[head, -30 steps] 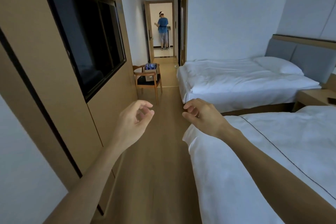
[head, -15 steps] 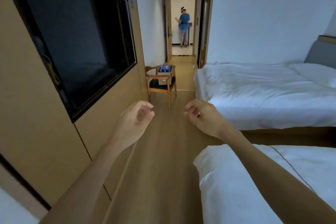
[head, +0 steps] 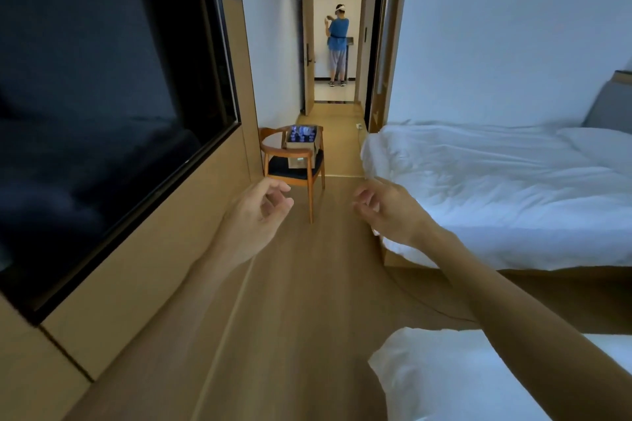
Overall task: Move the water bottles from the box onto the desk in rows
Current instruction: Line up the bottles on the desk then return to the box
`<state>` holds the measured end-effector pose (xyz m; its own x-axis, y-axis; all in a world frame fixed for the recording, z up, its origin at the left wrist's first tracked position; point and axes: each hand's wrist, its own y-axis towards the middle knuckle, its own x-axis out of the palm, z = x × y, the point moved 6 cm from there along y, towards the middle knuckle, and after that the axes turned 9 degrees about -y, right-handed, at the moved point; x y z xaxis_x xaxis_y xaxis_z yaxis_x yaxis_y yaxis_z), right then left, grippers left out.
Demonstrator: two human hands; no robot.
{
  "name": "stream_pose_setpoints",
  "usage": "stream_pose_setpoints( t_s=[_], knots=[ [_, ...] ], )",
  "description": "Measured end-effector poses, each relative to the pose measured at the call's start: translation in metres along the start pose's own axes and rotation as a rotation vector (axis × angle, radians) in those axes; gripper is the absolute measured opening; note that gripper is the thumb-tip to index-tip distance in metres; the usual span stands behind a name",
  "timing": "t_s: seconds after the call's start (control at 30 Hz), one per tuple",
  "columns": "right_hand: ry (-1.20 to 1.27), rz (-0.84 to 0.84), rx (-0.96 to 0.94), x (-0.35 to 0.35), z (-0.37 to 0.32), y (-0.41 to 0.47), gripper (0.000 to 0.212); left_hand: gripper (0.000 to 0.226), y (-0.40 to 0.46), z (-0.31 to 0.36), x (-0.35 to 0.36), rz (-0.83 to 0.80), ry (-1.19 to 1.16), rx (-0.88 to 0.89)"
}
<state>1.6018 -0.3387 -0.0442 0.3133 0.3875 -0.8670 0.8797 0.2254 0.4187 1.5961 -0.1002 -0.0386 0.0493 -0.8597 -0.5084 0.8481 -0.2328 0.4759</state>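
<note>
A cardboard box (head: 301, 152) stands on the seat of a wooden chair (head: 309, 181) ahead of me, beside the left wall. Several water bottles (head: 301, 133) with blue caps show through the box's open top. My left hand (head: 254, 215) and my right hand (head: 390, 212) are held out in front of me over the wooden floor, well short of the chair. Both hands are empty, with fingers loosely curled and apart. No desk is in view.
A dark TV screen (head: 102, 106) is set into the wood-panelled left wall. Two white beds lie on the right: the far bed (head: 496, 188) and the near bed (head: 444, 376). A person in blue (head: 338, 44) stands beyond the open doorway.
I have moved forward along the aisle; the chair with the box is closer and larger. My hands keep the same pose, still empty.
</note>
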Motion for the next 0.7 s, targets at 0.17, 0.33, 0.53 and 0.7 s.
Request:
stream_pose_setpoints(
  t_s=[0.17,0.33,0.53,0.7],
  knots=[
    [0.026,0.041,0.029,0.011,0.038,0.086,0.012,0.016,0.099,-0.037,0.006,-0.023,0.031,0.034],
    [0.028,0.04,0.039,0.038,0.081,0.155,0.011,0.019,0.177,-0.078,0.023,-0.035,0.018,0.044],
    [0.024,0.022,0.052,0.076,0.151,0.245,0.015,0.02,0.275,-0.133,0.058,-0.055,0.012,0.05],
    [0.038,0.005,0.06,0.102,0.211,0.333,0.022,0.016,0.364,-0.173,0.085,-0.035,-0.026,0.022]
  ],
)
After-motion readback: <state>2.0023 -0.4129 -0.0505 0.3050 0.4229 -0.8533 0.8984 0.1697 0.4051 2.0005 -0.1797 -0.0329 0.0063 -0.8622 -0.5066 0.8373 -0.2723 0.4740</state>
